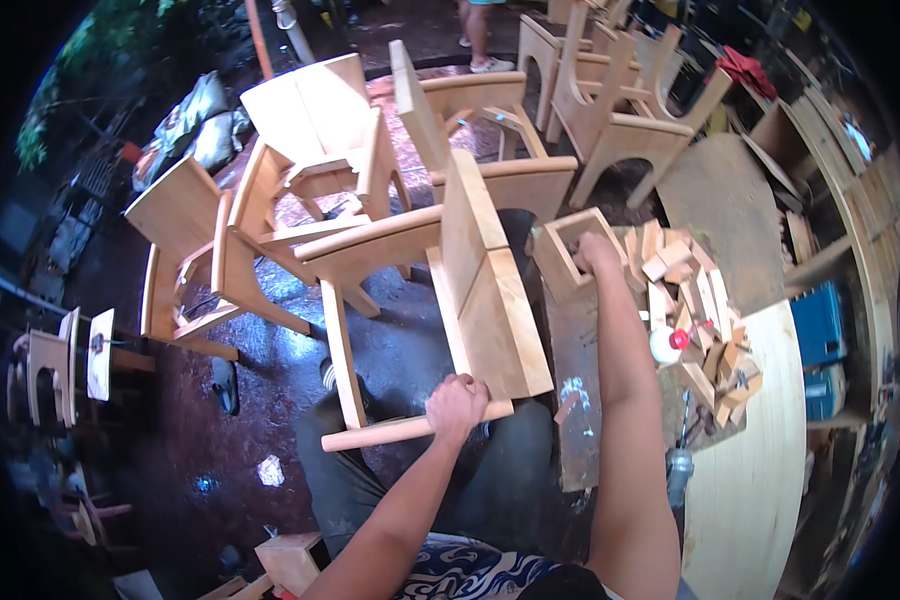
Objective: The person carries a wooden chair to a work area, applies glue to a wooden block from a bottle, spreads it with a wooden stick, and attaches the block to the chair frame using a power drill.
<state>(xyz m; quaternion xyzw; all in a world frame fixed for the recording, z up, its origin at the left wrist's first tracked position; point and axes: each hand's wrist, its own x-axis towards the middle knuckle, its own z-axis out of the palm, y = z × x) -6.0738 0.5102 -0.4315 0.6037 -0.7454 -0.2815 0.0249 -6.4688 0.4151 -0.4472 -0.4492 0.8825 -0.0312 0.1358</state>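
A pale wooden chair (500, 320) lies tipped over in front of my lap, its flat panel standing on edge. My left hand (457, 403) is closed around its near rounded rail, where the rail meets the panel. My right hand (595, 252) reaches into a small open wooden box (564, 272) at the far end of a dark work board (578, 345). Its fingers are hidden inside the box, and what they touch cannot be seen. Beside the box is a heap of wood offcuts (705, 290). Against the offcuts rests a white bottle with a red cap (667, 345).
Several unfinished wooden chairs (305, 100) stand ahead and to the left on the wet, dark floor (270, 400). At right lies a pale wooden board (750, 480), with a grey tool (680, 470) by its edge. A blue case (820, 325) sits further right. Another person's legs (478, 40) show at the back.
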